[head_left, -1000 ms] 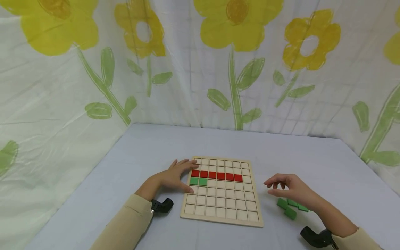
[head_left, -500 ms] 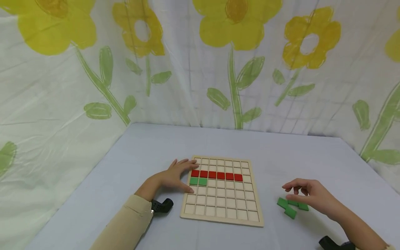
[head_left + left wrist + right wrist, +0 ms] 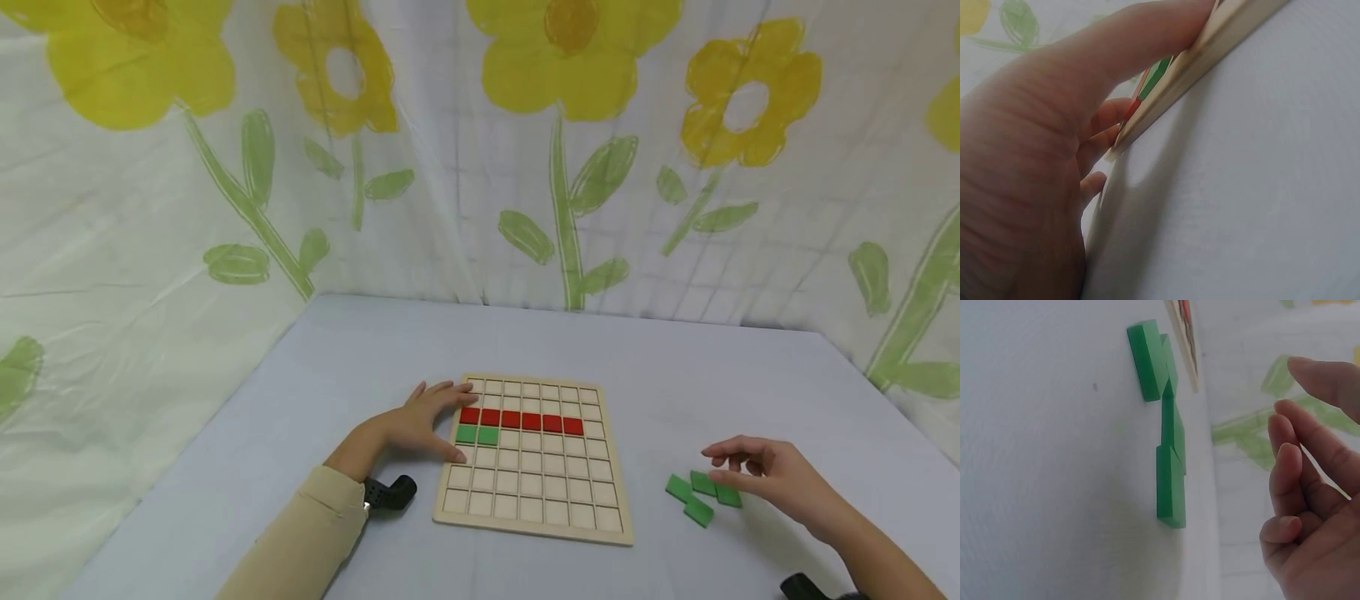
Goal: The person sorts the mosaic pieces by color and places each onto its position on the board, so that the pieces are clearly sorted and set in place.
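The left hand point(image 3: 415, 429), nearer the table's point(image 3: 360, 342) left edge, spreads its thumb well apart from its fingers, its arm in a beige sleeve point(image 3: 300, 533). Toward the right edge, the right hand point(image 3: 776, 479) hovers, fingers bent (thumb apart from forefinger), right forearm point(image 3: 877, 537) bare where visible.

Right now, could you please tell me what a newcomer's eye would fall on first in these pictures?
Probably the large yellow flowers on the white backdrop behind the table. Next, perhaps, the row of six red tiles on the wooden board, whose left edge the left hand touches. Four loose green tiles stand out, lying right of the board near the right hand.
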`<state>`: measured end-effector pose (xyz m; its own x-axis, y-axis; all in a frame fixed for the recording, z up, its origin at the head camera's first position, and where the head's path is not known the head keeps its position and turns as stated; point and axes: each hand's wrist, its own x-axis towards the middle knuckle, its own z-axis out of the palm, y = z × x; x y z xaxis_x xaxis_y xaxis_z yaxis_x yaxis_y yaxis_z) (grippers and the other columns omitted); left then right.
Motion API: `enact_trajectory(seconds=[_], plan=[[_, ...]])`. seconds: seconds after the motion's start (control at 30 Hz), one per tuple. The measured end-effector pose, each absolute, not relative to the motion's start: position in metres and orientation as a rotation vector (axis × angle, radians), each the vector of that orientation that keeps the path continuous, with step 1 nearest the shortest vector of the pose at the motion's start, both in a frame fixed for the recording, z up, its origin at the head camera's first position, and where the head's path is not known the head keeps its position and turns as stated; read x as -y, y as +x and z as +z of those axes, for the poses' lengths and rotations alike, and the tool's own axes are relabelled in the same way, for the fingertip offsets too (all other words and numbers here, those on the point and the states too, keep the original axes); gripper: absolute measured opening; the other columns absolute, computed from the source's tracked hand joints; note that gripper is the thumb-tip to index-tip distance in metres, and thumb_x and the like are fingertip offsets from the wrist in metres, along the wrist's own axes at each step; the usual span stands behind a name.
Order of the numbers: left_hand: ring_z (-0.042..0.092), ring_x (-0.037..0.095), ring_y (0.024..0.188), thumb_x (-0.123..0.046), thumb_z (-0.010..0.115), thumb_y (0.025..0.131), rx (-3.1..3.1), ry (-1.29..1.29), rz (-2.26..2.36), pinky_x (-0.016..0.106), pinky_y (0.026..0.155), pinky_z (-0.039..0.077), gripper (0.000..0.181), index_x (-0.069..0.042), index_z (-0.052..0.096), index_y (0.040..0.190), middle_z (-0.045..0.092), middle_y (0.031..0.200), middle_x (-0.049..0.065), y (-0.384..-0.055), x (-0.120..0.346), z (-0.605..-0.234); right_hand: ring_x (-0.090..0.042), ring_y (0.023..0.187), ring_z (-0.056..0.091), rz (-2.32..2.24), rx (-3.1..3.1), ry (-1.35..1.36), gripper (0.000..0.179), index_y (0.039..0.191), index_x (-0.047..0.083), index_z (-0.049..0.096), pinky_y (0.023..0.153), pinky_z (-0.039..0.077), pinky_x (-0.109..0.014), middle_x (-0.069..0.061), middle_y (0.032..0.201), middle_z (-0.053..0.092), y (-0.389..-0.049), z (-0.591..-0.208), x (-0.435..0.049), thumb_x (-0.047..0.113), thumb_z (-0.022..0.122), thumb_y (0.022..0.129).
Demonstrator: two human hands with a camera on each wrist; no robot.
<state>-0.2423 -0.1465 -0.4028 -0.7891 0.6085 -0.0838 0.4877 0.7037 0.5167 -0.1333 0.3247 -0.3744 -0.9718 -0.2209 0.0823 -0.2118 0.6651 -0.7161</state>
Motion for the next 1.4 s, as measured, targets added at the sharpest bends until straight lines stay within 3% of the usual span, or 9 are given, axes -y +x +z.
enact_trajectory(seconds=[0.47,0.8,1.03,1.4], plan=[[0.008,0.025,0.146,-0.051,0.075,0.069,-2.668,0.89,0.696,0.052,0.116,-0.006,0.087,-0.026,0.037,0.143,0.024,0.154,-0.005,-0.241,0.146,-0.403,-0.009,0.071,0.049,-1.312,-2.768,-0.261,0.029,0.107,-0.003,0.063,0.056,0.041,-0.025,0.004,0.082,0.06,-0.136,-0.39,-0.338,0.017,0.066,0.087],[0.008,0.024,0.146,-0.053,0.073,0.07,-2.674,0.889,0.679,0.052,0.117,-0.005,0.087,-0.027,0.035,0.144,0.024,0.155,-0.005,-0.24,0.145,-0.403,-0.007,0.071,0.051,-1.293,-2.747,-0.176,0.03,0.111,-0.004,0.062,0.059,0.044,-0.023,0.015,0.088,0.063,-0.14,-0.398,-0.35,0.016,0.063,0.088],[0.008,0.026,0.146,-0.052,0.074,0.069,-2.671,0.876,0.682,0.052,0.116,-0.005,0.089,-0.025,0.035,0.144,0.025,0.154,0.0,-0.242,0.145,-0.401,-0.008,0.07,0.049,-1.328,-2.711,-0.183,0.035,0.11,-0.006,0.061,0.057,0.042,-0.025,0.006,0.085,0.062,-0.141,-0.403,-0.356,0.017,0.067,0.085],[0.008,0.026,0.146,-0.051,0.074,0.069,-2.655,0.884,0.708,0.053,0.116,-0.005,0.088,-0.025,0.036,0.144,0.025,0.154,-0.002,-0.242,0.146,-0.402,-0.006,0.072,0.05,-1.296,-2.677,-0.498,0.031,0.11,-0.007,0.06,0.056,0.042,-0.025,0.011,0.086,0.061,-0.144,-0.409,-0.369,0.007,0.068,0.082]])
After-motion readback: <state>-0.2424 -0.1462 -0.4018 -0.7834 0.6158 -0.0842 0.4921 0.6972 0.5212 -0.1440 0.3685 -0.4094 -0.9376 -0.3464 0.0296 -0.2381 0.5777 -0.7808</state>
